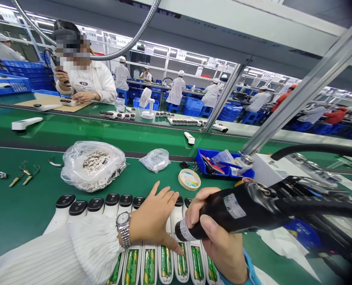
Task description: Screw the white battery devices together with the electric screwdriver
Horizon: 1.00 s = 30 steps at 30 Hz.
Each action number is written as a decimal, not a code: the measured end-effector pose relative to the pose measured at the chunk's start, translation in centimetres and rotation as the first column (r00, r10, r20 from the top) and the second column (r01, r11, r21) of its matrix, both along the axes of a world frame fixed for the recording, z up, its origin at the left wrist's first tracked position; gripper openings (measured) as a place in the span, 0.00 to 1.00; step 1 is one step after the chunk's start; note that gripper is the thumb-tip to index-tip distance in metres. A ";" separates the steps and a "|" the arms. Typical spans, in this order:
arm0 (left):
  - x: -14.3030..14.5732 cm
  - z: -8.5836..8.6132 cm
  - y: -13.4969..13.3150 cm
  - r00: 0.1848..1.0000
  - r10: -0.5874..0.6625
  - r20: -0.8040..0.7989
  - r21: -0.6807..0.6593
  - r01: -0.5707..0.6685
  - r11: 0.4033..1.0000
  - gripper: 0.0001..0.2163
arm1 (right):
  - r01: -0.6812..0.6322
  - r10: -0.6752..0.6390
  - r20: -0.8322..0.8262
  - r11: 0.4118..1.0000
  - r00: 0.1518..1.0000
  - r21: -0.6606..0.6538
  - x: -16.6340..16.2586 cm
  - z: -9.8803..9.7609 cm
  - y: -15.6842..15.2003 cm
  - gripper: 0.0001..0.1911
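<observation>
A row of several white handheld devices point(95, 208) with black heads lies on the green bench, their backs open and showing green batteries point(148, 269). My left hand point(155, 217), with a wristwatch point(124, 228), lies flat with fingers spread on the middle devices. My right hand point(220, 237) is wrapped round a black electric screwdriver point(238, 211), whose tip points down at the battery bays near my left fingertips. Its thick black cable point(321, 149) arcs off to the right.
A clear bag of small white parts point(93, 164), a smaller bag of screws point(156, 159), a tape roll point(189, 179) and a blue parts tray point(204, 164) lie behind. Loose wired parts point(23, 176) sit left. A person point(82, 77) works across the conveyor point(75, 130).
</observation>
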State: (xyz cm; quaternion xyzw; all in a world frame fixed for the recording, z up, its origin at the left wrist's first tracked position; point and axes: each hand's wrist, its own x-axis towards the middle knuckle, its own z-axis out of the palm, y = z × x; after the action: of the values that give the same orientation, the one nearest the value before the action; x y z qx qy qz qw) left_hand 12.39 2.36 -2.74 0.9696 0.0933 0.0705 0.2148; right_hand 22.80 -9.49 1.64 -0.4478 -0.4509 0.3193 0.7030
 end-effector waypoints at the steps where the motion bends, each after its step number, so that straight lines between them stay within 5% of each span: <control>1: 0.0 0.1 0.0 1.000 0.004 -0.004 0.005 -0.004 1.000 0.52 | -0.021 0.020 0.011 1.000 1.000 0.007 0.0 -0.1 0.1 0.14; 10: 0.1 -0.6 -0.1 1.000 0.007 -0.003 0.067 -0.007 0.998 0.45 | -0.077 0.079 0.233 0.997 0.969 -0.017 -0.1 -0.6 0.9 0.10; 20: 0.1 -0.6 0.1 1.000 0.004 0.010 0.052 -0.004 0.999 0.46 | -0.088 0.086 0.182 0.996 0.979 -0.002 -0.3 -1.0 1.1 0.09; 25: 0.1 0.0 -0.1 1.000 0.018 -0.022 0.016 -0.018 1.000 0.51 | -0.121 0.118 0.076 0.992 0.990 0.037 1.1 0.9 0.9 0.10; 28: 0.0 0.1 0.0 0.999 0.011 -0.048 -0.028 -0.012 1.000 0.54 | 0.084 -0.100 0.070 0.976 0.993 0.202 3.7 2.9 2.2 0.10; 30: -0.1 0.2 0.1 0.998 0.001 -0.063 -0.046 -0.003 0.999 0.54 | 0.314 -0.336 0.022 0.899 0.942 0.305 6.0 3.4 4.0 0.09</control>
State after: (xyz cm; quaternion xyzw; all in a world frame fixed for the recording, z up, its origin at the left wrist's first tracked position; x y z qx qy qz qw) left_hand 12.27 2.42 -2.57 0.9660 0.1026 0.0381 0.2342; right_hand 28.77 -5.44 5.08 -0.4174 -0.4384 0.1093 0.7884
